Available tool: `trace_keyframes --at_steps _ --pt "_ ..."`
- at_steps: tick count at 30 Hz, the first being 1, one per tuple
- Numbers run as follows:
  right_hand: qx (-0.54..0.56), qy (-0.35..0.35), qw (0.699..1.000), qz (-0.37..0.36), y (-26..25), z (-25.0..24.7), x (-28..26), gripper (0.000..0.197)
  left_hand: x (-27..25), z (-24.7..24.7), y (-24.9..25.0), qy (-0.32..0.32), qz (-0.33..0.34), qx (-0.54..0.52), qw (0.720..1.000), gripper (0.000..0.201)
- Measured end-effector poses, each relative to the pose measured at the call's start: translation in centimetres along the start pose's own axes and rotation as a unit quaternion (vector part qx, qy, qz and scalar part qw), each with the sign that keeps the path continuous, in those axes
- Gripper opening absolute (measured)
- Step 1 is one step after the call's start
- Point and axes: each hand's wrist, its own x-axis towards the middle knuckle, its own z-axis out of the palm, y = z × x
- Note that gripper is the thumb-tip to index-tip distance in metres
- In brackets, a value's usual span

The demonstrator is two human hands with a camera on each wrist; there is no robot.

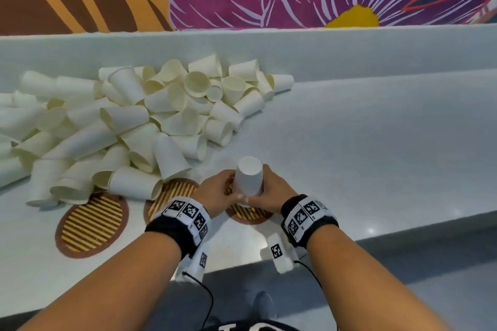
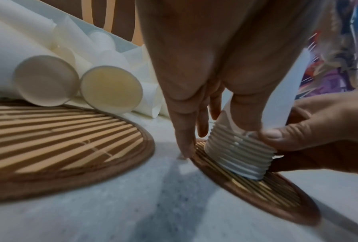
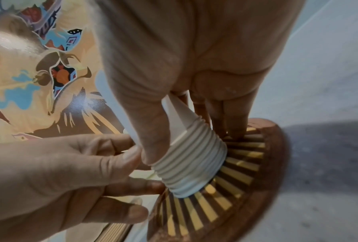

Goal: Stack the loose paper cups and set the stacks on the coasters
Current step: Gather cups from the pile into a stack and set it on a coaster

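Observation:
A stack of white paper cups [image 1: 248, 180] stands upside down, its lowest rim on the rightmost striped coaster [image 1: 250, 216]. Both hands hold it from opposite sides. My left hand [image 1: 217, 191] pinches the ribbed rims of the stack [image 2: 238, 152] between thumb and fingers, with one fingertip touching the coaster [image 2: 257, 191] edge. My right hand [image 1: 271, 191] grips the stack [image 3: 192, 163] with the thumb in front and the fingers behind, down on the coaster [image 3: 246, 180]. A big pile of loose cups [image 1: 134, 121] lies at the left.
Two more striped coasters lie left of the stack: one [image 1: 91, 226] bare, one [image 1: 172, 193] partly under cups spilling from the pile. The pale counter [image 1: 376, 142] runs right to a painted wall behind. Its front edge is close to my wrists.

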Motion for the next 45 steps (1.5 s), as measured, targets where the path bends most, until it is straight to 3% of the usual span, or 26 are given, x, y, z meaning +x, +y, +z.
trace_keyframes --at_steps 27,33,38,42,45 --pt "0.022 0.043 0.998 0.042 3.5 -2.0 1.1 0.082 3.0 2.1 1.3 -0.011 0.017 0.031 0.999 0.053" --pt "-0.023 0.053 0.998 0.035 3.7 -1.2 0.9 0.087 2.5 2.1 0.7 -0.027 0.002 0.009 1.0 0.061" --pt "-0.095 0.078 0.988 0.088 3.8 -0.6 0.3 0.06 1.3 1.7 0.1 -0.033 0.008 0.046 0.998 0.062" --pt "-0.153 0.067 0.975 0.143 2.6 -0.5 -1.0 0.021 0.3 1.7 -0.5 -0.029 0.003 0.06 0.998 0.058" --pt "-0.167 0.041 0.978 0.12 1.7 -0.2 -2.0 0.016 -0.4 1.6 -0.5 -0.021 -0.015 0.076 0.997 0.053"
